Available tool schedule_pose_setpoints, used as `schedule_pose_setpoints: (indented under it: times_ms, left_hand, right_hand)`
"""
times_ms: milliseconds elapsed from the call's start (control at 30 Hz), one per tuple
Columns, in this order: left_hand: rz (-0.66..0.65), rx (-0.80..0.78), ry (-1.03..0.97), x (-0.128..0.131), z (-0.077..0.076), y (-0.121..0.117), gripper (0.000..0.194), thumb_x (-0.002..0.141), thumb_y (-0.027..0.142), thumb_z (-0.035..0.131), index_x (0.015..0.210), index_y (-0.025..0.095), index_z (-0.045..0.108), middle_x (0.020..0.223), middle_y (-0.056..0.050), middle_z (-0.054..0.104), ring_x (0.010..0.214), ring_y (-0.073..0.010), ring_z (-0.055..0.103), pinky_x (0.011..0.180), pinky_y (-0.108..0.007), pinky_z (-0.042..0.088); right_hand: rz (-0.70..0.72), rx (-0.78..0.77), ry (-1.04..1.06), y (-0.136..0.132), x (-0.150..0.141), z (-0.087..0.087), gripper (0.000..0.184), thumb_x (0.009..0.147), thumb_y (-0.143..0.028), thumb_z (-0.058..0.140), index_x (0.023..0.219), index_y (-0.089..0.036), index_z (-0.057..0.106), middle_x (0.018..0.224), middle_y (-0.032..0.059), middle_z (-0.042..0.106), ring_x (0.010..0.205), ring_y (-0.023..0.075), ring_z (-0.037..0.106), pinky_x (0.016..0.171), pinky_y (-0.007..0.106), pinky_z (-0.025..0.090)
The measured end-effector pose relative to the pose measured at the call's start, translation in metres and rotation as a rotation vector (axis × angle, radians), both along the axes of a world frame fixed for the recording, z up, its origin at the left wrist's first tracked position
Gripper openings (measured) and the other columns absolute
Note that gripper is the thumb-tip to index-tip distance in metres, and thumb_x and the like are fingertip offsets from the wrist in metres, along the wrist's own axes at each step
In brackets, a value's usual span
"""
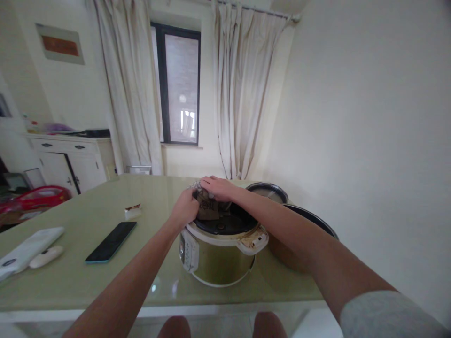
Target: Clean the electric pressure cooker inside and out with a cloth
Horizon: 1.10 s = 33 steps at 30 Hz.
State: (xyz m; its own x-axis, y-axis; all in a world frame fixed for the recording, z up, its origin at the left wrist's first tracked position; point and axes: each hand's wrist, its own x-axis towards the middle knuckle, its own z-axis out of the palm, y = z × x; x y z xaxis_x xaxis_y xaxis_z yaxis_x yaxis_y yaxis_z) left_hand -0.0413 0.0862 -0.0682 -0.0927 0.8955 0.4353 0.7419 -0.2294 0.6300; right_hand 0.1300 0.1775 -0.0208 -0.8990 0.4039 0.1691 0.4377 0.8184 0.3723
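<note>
A gold-coloured pressure cooker [214, 256] with a black lid stands on the pale green glass table [88, 281]. Both my hands are on top of it, gripping a brown cloth [207, 209] bunched over the lid. My left hand [185, 211] clutches the cloth's left side with closed fingers. My right hand [218, 187] presses on the cloth's top, fingers curled over it. What lies under the cloth is hidden.
A dark pot [299, 234] and a glass lid [267, 191] sit right of the cooker near the wall. A black phone [111, 241], a white remote [28, 249], a small white oval object [45, 257] and a small box [133, 211] lie left. A white cabinet [70, 162] stands behind.
</note>
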Motion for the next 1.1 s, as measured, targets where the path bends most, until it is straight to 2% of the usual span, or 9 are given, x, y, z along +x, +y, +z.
schedule_pose_setpoints:
  times_ms: [200, 367, 467, 567, 667, 767, 833, 967, 1100]
  left_hand:
    - [0.014, -0.054, -0.019, 0.002, 0.007, -0.005, 0.054, 0.076, 0.001, 0.041, 0.114, 0.009, 0.079, 0.113, -0.014, 0.081, 0.11, -0.0275, 0.075, 0.101, -0.035, 0.056]
    - [0.017, -0.047, -0.033, 0.003, 0.005, -0.004, 0.056, 0.078, 0.002, 0.041, 0.118, 0.011, 0.079, 0.117, -0.013, 0.081, 0.113, -0.027, 0.074, 0.102, -0.035, 0.056]
    - [0.028, -0.033, -0.037, 0.001, 0.0, 0.0, 0.056, 0.081, 0.005, 0.039, 0.122, 0.01, 0.077, 0.119, -0.014, 0.08, 0.118, -0.0265, 0.073, 0.107, -0.035, 0.053]
    - [0.051, -0.017, -0.017, -0.001, -0.004, 0.003, 0.055, 0.083, 0.01, 0.04, 0.125, 0.01, 0.076, 0.123, -0.014, 0.079, 0.121, -0.027, 0.071, 0.11, -0.035, 0.052]
    - [0.052, -0.015, -0.016, -0.002, -0.007, 0.005, 0.054, 0.085, 0.014, 0.041, 0.126, 0.011, 0.075, 0.123, -0.014, 0.079, 0.121, -0.0282, 0.071, 0.111, -0.039, 0.051]
    - [0.062, -0.016, -0.023, -0.003, -0.008, 0.004, 0.052, 0.086, 0.014, 0.041, 0.125, 0.012, 0.075, 0.126, -0.015, 0.077, 0.123, -0.029, 0.07, 0.112, -0.04, 0.05]
    - [0.072, -0.029, -0.026, -0.002, -0.008, 0.003, 0.05, 0.087, 0.013, 0.041, 0.123, 0.014, 0.076, 0.126, -0.015, 0.077, 0.124, -0.0296, 0.069, 0.111, -0.041, 0.05]
    - [0.064, -0.068, -0.057, -0.001, -0.005, 0.0, 0.047, 0.09, 0.014, 0.04, 0.122, 0.016, 0.075, 0.127, -0.014, 0.077, 0.124, -0.0302, 0.069, 0.109, -0.041, 0.051]
    - [0.158, -0.069, -0.111, 0.001, -0.004, -0.003, 0.044, 0.095, 0.019, 0.041, 0.13, 0.013, 0.067, 0.126, -0.019, 0.075, 0.124, -0.0334, 0.069, 0.108, -0.043, 0.051]
  right_hand:
    - [-0.286, -0.082, 0.052, -0.004, 0.054, 0.007, 0.026, 0.09, -0.03, 0.071, 0.113, -0.021, 0.064, 0.123, 0.0106, 0.063, 0.108, 0.0264, 0.064, 0.086, 0.033, 0.05]
    - [-0.369, -0.106, 0.108, -0.031, 0.11, 0.017, 0.025, 0.087, -0.04, 0.073, 0.1, -0.019, 0.07, 0.109, 0.0109, 0.068, 0.1, 0.0253, 0.066, 0.081, 0.03, 0.045]
    - [-0.413, -0.133, 0.139, -0.056, 0.128, 0.023, 0.028, 0.089, -0.047, 0.07, 0.091, -0.019, 0.072, 0.099, 0.0087, 0.071, 0.092, 0.0234, 0.066, 0.076, 0.029, 0.043]
    - [-0.443, -0.17, 0.164, -0.073, 0.132, 0.029, 0.047, 0.097, -0.06, 0.057, 0.082, -0.019, 0.073, 0.092, 0.008, 0.072, 0.085, 0.0214, 0.066, 0.071, 0.028, 0.041]
    - [-0.473, -0.201, 0.121, -0.071, 0.127, 0.031, 0.056, 0.095, -0.069, 0.056, 0.078, -0.017, 0.072, 0.09, 0.0093, 0.072, 0.081, 0.0213, 0.065, 0.068, 0.028, 0.04]
    - [-0.488, -0.163, 0.02, -0.049, 0.113, 0.028, 0.038, 0.086, -0.054, 0.074, 0.088, -0.016, 0.074, 0.1, 0.0116, 0.072, 0.087, 0.0237, 0.067, 0.069, 0.029, 0.042]
    - [-0.44, -0.116, -0.029, -0.027, 0.097, 0.026, 0.028, 0.086, -0.041, 0.076, 0.098, -0.016, 0.073, 0.109, 0.0133, 0.07, 0.094, 0.0254, 0.067, 0.075, 0.03, 0.046]
    - [-0.17, 0.006, -0.087, 0.005, 0.041, 0.024, 0.023, 0.094, -0.027, 0.069, 0.114, -0.016, 0.068, 0.127, 0.0147, 0.064, 0.114, 0.0274, 0.063, 0.095, 0.035, 0.048]
    - [0.099, 0.138, -0.186, 0.006, -0.012, 0.024, 0.028, 0.099, -0.012, 0.058, 0.126, -0.019, 0.061, 0.136, 0.0131, 0.061, 0.124, 0.0257, 0.057, 0.1, 0.038, 0.048]
